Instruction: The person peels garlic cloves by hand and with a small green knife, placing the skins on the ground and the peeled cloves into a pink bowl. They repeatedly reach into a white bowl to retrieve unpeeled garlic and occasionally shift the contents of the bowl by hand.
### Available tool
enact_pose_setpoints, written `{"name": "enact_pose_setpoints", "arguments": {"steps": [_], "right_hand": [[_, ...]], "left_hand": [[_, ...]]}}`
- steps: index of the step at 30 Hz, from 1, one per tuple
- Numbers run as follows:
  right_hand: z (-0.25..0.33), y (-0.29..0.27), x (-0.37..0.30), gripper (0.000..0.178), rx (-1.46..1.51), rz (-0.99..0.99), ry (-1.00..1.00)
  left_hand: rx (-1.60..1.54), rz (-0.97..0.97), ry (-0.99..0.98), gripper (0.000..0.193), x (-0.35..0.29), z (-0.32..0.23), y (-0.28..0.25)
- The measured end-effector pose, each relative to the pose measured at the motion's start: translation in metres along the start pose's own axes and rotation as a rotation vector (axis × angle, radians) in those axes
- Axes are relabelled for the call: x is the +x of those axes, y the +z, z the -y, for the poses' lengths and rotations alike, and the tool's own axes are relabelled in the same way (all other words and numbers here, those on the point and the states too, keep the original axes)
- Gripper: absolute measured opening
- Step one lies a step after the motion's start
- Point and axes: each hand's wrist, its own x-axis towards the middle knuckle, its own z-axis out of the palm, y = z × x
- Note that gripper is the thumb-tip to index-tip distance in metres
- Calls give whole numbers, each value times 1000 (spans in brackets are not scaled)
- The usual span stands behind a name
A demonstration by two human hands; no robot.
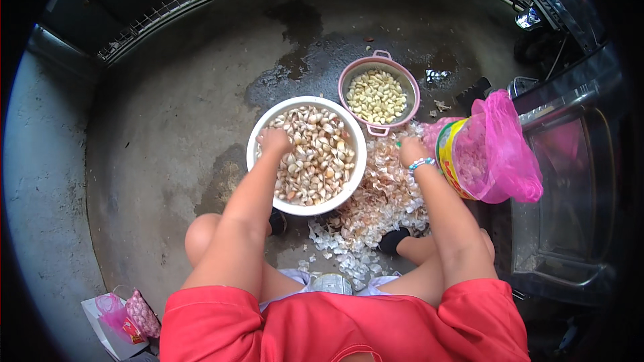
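Observation:
A round white basin [359,154] full of unpeeled garlic cloves [318,157] stands before me. My left hand [275,141] is over its left side, fingers curled down at the cloves; what they pinch is hidden. To the right of the basin, my right hand [411,152] is closed, with a small green tip [398,143] showing at its fingers. The rest of that green thing is covered, so its kind is unclear. Below this hand spreads a heap of papery garlic skins [382,191]. Beyond it, a pink colander [416,94] holds peeled garlic cloves [376,97].
A pink plastic bag [513,154] with a yellow printed band bulges at the right, next to a dark glossy piece of furniture [563,194]. Wet patches [295,33] mark the concrete floor. At lower left, a net bag of garlic [142,315] lies beside a white box [100,325].

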Motion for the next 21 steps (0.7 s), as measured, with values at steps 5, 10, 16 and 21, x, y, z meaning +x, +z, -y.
{"name": "enact_pose_setpoints", "arguments": {"steps": [5, 10, 16, 21], "right_hand": [[111, 57, 22, 58, 1155, 420, 119], [141, 107, 62, 68, 929, 211, 112], [185, 80, 60, 59, 875, 499, -16], [183, 40, 59, 54, 416, 749, -299]], "left_hand": [[-723, -352, -256, 65, 28, 80, 90], [-825, -452, -249, 77, 45, 56, 91], [-169, 285, -160, 53, 66, 36, 27], [-133, -141, 62, 28, 86, 3, 1]]}}
